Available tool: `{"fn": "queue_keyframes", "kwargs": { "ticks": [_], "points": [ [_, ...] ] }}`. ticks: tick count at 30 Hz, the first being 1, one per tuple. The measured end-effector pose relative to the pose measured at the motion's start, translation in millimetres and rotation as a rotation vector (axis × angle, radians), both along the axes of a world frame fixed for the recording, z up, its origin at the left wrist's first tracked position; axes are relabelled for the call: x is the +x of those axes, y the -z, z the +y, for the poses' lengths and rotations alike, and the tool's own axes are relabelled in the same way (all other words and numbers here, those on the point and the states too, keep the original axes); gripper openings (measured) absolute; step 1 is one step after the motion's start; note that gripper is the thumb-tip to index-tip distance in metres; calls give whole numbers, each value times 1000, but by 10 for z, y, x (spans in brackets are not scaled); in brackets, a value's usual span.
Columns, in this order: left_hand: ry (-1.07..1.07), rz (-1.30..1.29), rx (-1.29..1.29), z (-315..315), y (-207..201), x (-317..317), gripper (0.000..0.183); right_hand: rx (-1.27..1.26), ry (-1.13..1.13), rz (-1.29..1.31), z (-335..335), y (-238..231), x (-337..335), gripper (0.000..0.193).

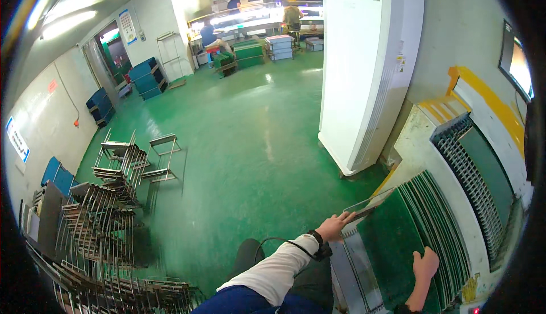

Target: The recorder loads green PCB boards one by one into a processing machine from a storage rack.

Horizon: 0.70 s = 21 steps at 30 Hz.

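A row of thin green boards [449, 234] stands on edge at the lower right, with one broad board face [392, 237] turned toward me. My left hand [335, 227] lies with fingers stretched at the left end of that board, touching the metal rail [364, 214] beside it. At the board's other side, my right hand [425, 263] is closed, its fingers curled at the board's edge. A dark band with a cable circles my left wrist. Below the left hand is a grey slotted rack surface [355, 268].
Many metal racks [102, 217] crowd the left side, one standing apart [162, 157]. A tall white cabinet [364, 75] rises ahead. A machine [472, 172] with a row of metal links is at the right. People [292, 15] work at lit benches far back.
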State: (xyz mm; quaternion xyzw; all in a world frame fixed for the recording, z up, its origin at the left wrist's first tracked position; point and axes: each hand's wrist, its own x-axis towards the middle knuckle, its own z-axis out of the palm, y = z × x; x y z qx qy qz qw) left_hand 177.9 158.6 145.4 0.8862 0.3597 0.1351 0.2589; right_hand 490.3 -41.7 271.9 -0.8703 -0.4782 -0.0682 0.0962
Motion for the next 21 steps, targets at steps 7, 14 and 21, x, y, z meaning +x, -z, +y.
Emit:
{"fn": "queue_keyframes", "kwargs": {
  "ticks": [7,14,21],
  "points": [
    [7,-6,14,-16,-62,-10,133,10,27,-74,-17,-35,-109,38],
    [0,-5,10,-17,-66,0,130,2,44,-70,-2,-40,-116,36],
    [-1,-8,-3,-15,-69,-2,125,3,46,-48,18,-123,-194,34]
  ]
}}
